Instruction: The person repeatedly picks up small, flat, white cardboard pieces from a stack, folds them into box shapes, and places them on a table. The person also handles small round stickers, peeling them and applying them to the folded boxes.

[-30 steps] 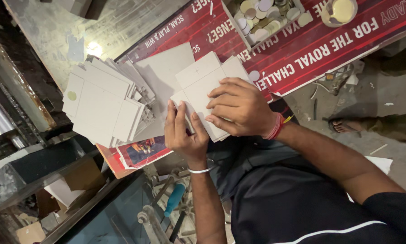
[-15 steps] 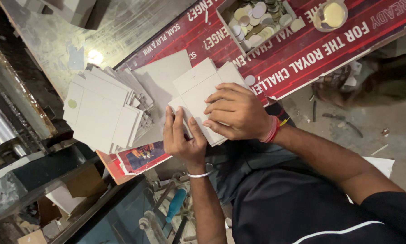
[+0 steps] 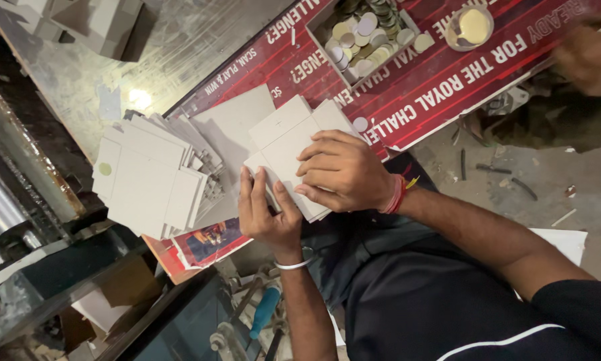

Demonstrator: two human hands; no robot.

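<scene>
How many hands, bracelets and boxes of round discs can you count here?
Hands: 3, the left hand, the right hand, another person's hand
Bracelets: 2, silver bangle, red thread
Box of round discs: 1
Total: 6

two hands: left hand (image 3: 268,217), right hand (image 3: 344,170). one fanned stack of grey cardboard blanks (image 3: 157,180), sheets too many to count. one open box of round discs (image 3: 366,37), uncountable. one small round container (image 3: 471,27). one red printed sheet (image 3: 440,87).
</scene>
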